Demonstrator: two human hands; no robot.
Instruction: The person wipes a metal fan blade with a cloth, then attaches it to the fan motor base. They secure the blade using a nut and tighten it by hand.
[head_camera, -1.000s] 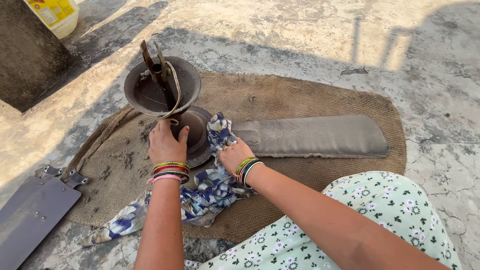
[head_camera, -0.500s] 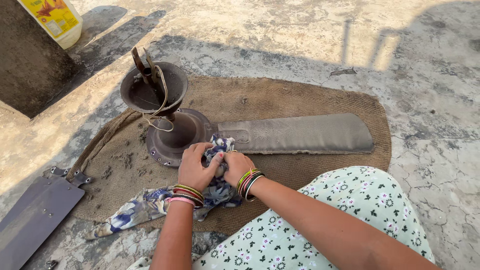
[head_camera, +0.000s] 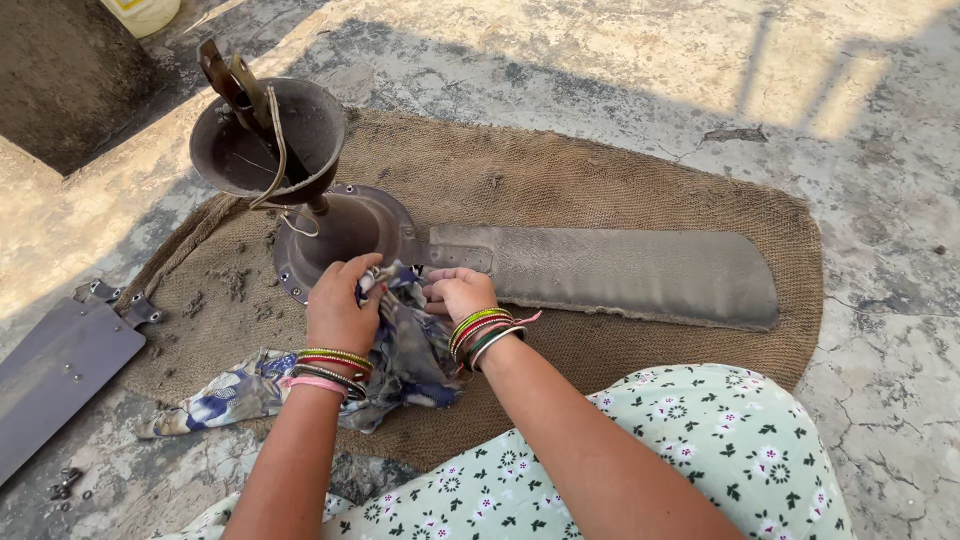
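Note:
A dusty ceiling fan lies on a brown burlap mat (head_camera: 650, 190). Its round motor housing (head_camera: 345, 232) sits centre left, with a cup-shaped canopy (head_camera: 270, 140) on the rod above it and one grey blade (head_camera: 620, 272) reaching right. A blue and white patterned cloth (head_camera: 400, 350) is bunched at the near edge of the motor. My left hand (head_camera: 338, 305) grips the cloth against the housing. My right hand (head_camera: 455, 293) holds the cloth beside it, near the blade's root. Both wrists wear coloured bangles.
A detached fan blade (head_camera: 55, 365) lies on the concrete at the left, with small screws (head_camera: 68, 484) near it. A yellow container (head_camera: 145, 12) stands at the top left beside a dark slab (head_camera: 60, 70). My knee in green floral fabric (head_camera: 700, 450) fills the lower right.
My left hand came off the motor top and joined my right hand on the cloth. Both hands have bunched the cloth at the near side of the motor. The view shifted slightly.

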